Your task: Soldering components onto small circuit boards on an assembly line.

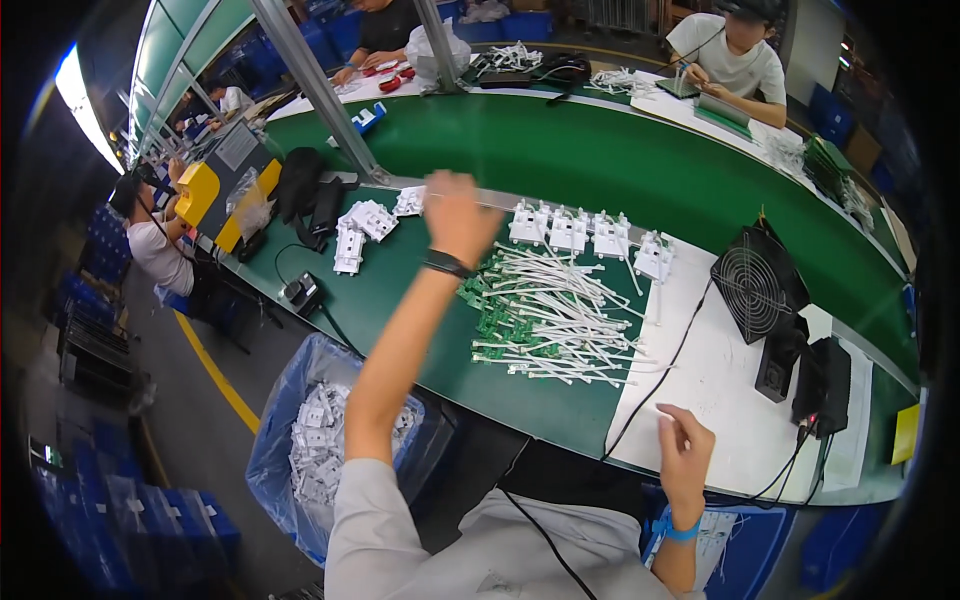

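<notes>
My left hand, with a dark band at the wrist, reaches over the far part of the green bench. It lies between a white plastic housing on its left and a row of several white housings on its right. Its fingers are blurred and partly hidden, so any grip cannot be made out. Below the row lies a pile of green circuit boards with white cables. My right hand, wearing a blue wrist strap, hovers over the white sheet's near edge, loosely curved, thumb and fingers apart, holding nothing.
More white housings lie at the bench's left. A blue-lined bin of white parts stands below the near edge. A black fan and black power units with cables occupy the right. Other people work across and at the left.
</notes>
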Tool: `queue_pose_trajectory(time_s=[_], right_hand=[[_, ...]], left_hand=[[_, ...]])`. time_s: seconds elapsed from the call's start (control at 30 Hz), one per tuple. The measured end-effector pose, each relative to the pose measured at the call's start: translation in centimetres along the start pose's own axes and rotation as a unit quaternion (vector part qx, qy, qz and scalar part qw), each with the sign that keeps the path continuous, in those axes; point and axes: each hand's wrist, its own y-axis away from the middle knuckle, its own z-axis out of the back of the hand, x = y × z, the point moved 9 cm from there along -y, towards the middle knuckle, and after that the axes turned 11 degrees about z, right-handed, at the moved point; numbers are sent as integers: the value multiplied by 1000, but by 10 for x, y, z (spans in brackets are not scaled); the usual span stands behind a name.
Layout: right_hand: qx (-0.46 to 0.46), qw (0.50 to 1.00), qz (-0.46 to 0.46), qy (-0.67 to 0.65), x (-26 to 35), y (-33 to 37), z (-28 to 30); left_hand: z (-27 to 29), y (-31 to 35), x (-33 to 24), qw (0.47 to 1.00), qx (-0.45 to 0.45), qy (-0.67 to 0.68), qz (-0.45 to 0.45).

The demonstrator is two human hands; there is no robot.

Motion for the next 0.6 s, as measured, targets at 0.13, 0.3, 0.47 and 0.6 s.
queue_pose_trajectory(time_s=[0.13,0.3,0.47,0.6], right_hand=[[81,993,80,23,41,-18,-39],[159,963,216,8,90,-37,-115],[125,937,303,118,99,-69,-188],[92,911,355,189,92,-80,-225]], left_hand=[[-24,-25,174,975,55,-143,161],[-61,-16,225,987,114,-87,71],[-27,-13,199,1000,20,1,-6],[6,-7,159,993,17,113,-42]])
